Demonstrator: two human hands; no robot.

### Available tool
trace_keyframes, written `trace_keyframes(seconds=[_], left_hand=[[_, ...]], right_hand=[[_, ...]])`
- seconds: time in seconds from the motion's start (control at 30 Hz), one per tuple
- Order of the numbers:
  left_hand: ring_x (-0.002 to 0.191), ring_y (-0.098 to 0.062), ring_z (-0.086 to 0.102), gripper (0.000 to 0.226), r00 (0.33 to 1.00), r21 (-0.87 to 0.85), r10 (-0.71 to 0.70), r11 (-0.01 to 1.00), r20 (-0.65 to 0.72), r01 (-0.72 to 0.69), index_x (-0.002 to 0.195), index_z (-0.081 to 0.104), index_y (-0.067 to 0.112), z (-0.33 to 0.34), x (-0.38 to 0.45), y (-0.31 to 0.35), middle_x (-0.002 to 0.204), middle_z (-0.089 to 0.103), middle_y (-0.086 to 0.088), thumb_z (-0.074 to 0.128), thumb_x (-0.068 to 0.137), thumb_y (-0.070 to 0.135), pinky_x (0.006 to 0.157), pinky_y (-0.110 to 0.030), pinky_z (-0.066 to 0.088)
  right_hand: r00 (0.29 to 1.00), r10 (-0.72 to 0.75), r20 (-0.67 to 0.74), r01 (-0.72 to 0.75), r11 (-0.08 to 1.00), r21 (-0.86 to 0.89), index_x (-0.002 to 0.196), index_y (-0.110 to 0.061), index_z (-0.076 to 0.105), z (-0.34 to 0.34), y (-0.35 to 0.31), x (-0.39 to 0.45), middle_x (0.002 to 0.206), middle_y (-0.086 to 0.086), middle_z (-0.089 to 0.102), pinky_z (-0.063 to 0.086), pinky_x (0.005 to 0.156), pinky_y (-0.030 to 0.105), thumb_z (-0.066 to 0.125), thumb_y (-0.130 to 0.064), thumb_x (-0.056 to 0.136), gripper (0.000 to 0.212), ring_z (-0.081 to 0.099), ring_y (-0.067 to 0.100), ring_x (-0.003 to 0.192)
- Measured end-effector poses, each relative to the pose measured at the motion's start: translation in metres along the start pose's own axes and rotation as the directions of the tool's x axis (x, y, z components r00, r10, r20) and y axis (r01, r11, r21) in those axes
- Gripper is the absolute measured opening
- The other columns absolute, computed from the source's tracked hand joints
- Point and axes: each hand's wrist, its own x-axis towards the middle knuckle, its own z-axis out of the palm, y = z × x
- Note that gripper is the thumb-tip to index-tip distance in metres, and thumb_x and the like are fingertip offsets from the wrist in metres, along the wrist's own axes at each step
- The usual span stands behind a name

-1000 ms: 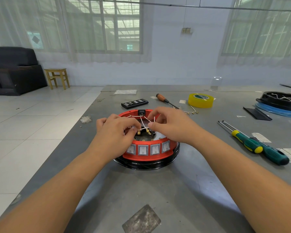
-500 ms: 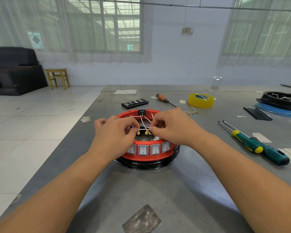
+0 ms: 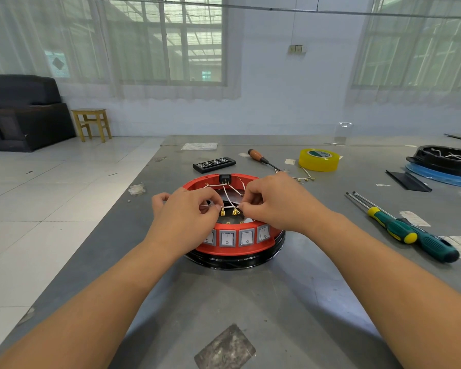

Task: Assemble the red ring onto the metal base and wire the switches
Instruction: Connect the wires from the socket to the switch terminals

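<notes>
Red plastic is sitting on the black base: the red ring [image 3: 234, 247] is already seated on the metal base [image 3: 237, 262] at the middle of the grey surface [image 3: 290, 302], and you are working above its open centre. Your left hand [image 3: 186, 211] is pinching one end of a white jumper wire [image 3: 229, 206] and your right hand [image 3: 274, 203] is pinching the other, so the wire is running left to right between your fingers, with two brass terminals [image 3: 223, 213] hanging down from it. The switch tabs are lying just below and toward you from those terminals, inside the ring's near wall, so the coming push is probably going downward; both hands are about equally near. Four rocker switches [image 3: 227, 238] are showing on the front, the leftmost partly hidden by your wrist. Two green screwdrivers [image 3: 399, 230] and one yellow tape roll [image 3: 318, 159] are lying to your right.
</notes>
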Motion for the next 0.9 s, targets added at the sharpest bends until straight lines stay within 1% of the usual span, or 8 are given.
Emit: trace_keyframes(seconds=[0.17, 0.37, 0.53, 0.6, 0.7, 0.8, 0.87, 0.9], left_hand=[[0.085, 0.008, 0.053, 0.022, 0.999, 0.015, -0.047, 0.999, -0.025, 0.047, 0.078, 0.061, 0.048, 0.0, -0.003, 0.004, 0.069, 0.064, 0.017, 0.057, 0.098, 0.039, 0.09, -0.033, 0.017], [0.094, -0.002, 0.057, 0.017, 0.998, -0.019, -0.06, 0.998, 0.022, 0.06, 0.086, 0.065, 0.046, -0.002, -0.004, 0.007, 0.077, 0.064, 0.02, 0.057, 0.1, 0.04, 0.091, -0.032, 0.016], [0.106, 0.001, 0.056, 0.02, 0.997, -0.092, 0.004, 0.996, 0.075, 0.003, 0.1, 0.072, 0.042, -0.008, -0.004, 0.0, 0.096, 0.066, 0.024, 0.053, 0.104, 0.042, 0.105, -0.038, 0.025], [0.114, 0.002, 0.052, 0.023, 0.998, -0.136, 0.004, 0.991, 0.065, 0.005, 0.103, 0.073, 0.041, -0.009, -0.005, -0.002, 0.105, 0.064, 0.027, 0.051, 0.106, 0.032, 0.11, -0.037, 0.024], [0.13, -0.001, 0.044, 0.027, 1.0, -0.159, -0.009, 0.987, -0.008, 0.008, 0.111, 0.071, 0.04, -0.01, -0.009, -0.006, 0.12, 0.061, 0.024, 0.054, 0.103, 0.02, 0.109, -0.037, 0.024], [0.148, -0.018, 0.03, 0.04, 0.978, -0.204, -0.181, 0.966, -0.105, 0.157, 0.137, 0.057, 0.042, -0.008, -0.019, -0.007, 0.151, 0.048, 0.009, 0.061, 0.1, 0.026, 0.116, -0.05, 0.027], [0.154, -0.027, 0.021, 0.06, 0.915, -0.338, -0.396, 0.874, -0.076, 0.349, 0.152, 0.039, 0.041, -0.007, -0.026, -0.003, 0.164, 0.033, 0.002, 0.065, 0.098, 0.037, 0.121, -0.056, 0.025], [0.155, -0.03, 0.019, 0.069, 0.862, -0.425, -0.505, 0.787, -0.03, 0.447, 0.157, 0.032, 0.038, -0.007, -0.027, -0.001, 0.166, 0.03, 0.0, 0.067, 0.097, 0.043, 0.121, -0.056, 0.025]], right_hand=[[1.0, -0.015, 0.0, 0.015, 1.0, -0.023, 0.081, -0.027, 0.072, 0.0, -0.001, -0.001, 0.074, -0.017, 0.068, 0.054, 0.066, 0.026, 0.067, -0.035, 0.087, 0.011, 0.063, 0.002, 0.074], [1.0, 0.011, 0.017, -0.011, 1.0, 0.004, 0.083, -0.028, 0.073, -0.002, 0.002, 0.0, 0.076, -0.018, 0.068, 0.058, 0.071, 0.03, 0.066, -0.038, 0.089, 0.013, 0.065, 0.002, 0.077], [1.0, 0.023, 0.003, -0.023, 1.0, -0.005, 0.094, -0.03, 0.074, -0.003, 0.007, 0.002, 0.083, -0.017, 0.069, 0.06, 0.076, 0.034, 0.062, -0.039, 0.094, 0.015, 0.065, 0.003, 0.081], [1.0, 0.021, 0.005, -0.021, 1.0, -0.007, 0.096, -0.03, 0.074, -0.003, 0.009, 0.003, 0.085, -0.017, 0.07, 0.06, 0.077, 0.036, 0.062, -0.038, 0.094, 0.015, 0.065, 0.004, 0.082], [1.0, 0.024, 0.007, -0.024, 1.0, -0.003, 0.097, -0.031, 0.074, -0.003, 0.012, 0.002, 0.085, -0.018, 0.069, 0.059, 0.077, 0.035, 0.063, -0.039, 0.095, 0.014, 0.064, 0.004, 0.083], [0.999, 0.038, 0.005, -0.038, 0.999, 0.006, 0.097, -0.032, 0.073, -0.002, 0.016, 0.003, 0.083, -0.019, 0.067, 0.058, 0.076, 0.033, 0.063, -0.041, 0.095, 0.014, 0.063, 0.003, 0.083], [0.999, 0.042, -0.004, -0.042, 0.999, 0.03, 0.095, -0.032, 0.073, 0.002, 0.018, 0.001, 0.081, -0.019, 0.067, 0.055, 0.073, 0.029, 0.063, -0.04, 0.094, 0.013, 0.062, 0.002, 0.081], [0.999, 0.044, -0.012, -0.044, 0.998, 0.05, 0.094, -0.032, 0.073, 0.004, 0.019, 0.0, 0.08, -0.019, 0.066, 0.051, 0.071, 0.027, 0.064, -0.039, 0.094, 0.012, 0.062, 0.0, 0.079]])
